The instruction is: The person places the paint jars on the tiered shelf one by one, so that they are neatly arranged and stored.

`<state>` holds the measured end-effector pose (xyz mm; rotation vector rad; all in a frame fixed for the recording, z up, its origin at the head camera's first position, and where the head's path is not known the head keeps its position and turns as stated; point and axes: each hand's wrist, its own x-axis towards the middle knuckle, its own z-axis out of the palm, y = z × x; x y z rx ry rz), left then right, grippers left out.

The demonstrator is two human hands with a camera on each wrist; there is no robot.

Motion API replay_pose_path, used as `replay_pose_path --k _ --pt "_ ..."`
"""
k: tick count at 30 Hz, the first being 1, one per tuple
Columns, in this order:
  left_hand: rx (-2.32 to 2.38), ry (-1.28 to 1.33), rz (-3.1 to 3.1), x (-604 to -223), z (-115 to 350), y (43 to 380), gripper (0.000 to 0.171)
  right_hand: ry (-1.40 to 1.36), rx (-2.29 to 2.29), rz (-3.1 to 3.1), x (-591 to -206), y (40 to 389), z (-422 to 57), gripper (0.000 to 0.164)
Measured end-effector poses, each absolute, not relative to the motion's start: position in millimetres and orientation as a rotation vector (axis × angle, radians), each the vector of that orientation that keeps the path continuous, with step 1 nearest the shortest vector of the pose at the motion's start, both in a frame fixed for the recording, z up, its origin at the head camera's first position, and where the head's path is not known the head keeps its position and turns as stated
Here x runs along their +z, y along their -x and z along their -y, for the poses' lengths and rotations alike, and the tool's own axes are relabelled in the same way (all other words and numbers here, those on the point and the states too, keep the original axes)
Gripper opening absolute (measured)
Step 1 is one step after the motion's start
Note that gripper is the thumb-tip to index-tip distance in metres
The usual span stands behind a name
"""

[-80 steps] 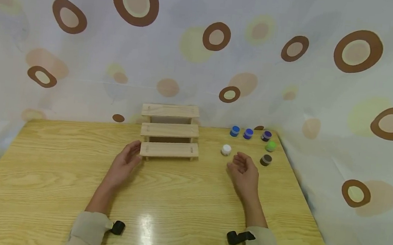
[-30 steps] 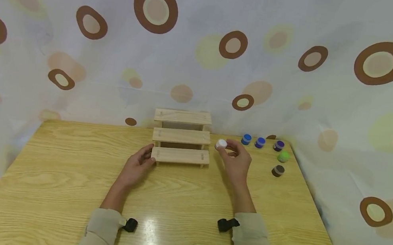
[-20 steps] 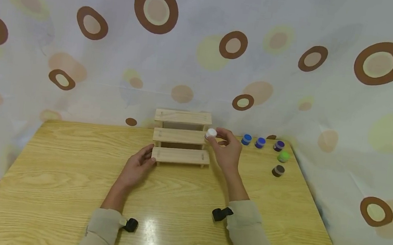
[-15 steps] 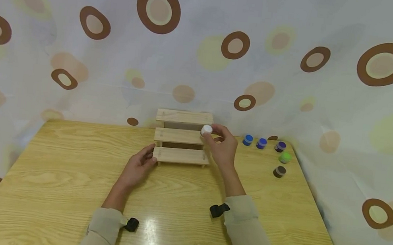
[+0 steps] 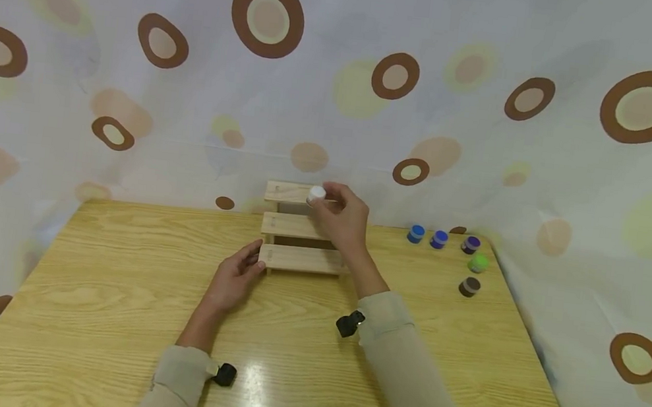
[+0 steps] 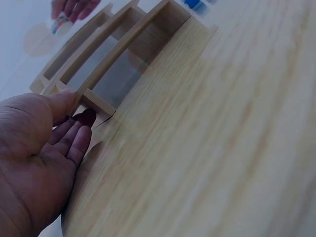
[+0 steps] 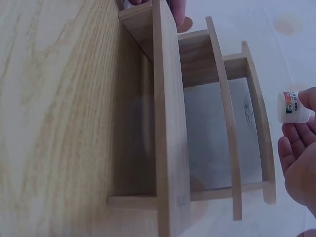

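Observation:
A three-tier wooden display stand stands against the wall at the back of the table. My left hand grips the left end of its lowest step. In the left wrist view the thumb lies against the board, with the fingers curled below. Over the top step, my right hand pinches a small white paint jar between thumb and fingers. The right wrist view shows the jar's printed label and a gap between the jar and the top board.
Back right on the table are a blue jar, a darker blue jar, a purple jar, a green jar and a black jar. A patterned wall covering rises directly behind the stand.
My right hand has picked the white jar up from the table and carried it left and up to the top step. My left hand has closed onto the stand's lowest step.

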<state>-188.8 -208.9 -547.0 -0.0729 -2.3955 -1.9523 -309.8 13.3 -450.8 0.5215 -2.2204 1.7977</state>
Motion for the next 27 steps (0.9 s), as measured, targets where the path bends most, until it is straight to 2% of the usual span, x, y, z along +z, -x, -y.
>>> replay_pose_path --k 10,27 --pt "-1.981 0.062 2.399 -547 205 191 0.058 -0.543 1.830 2.297 -443 326 9 0.037" --pt "-1.947 0.075 2.433 -548 202 190 0.057 -0.520 1.707 2.454 -443 323 28 0.036"
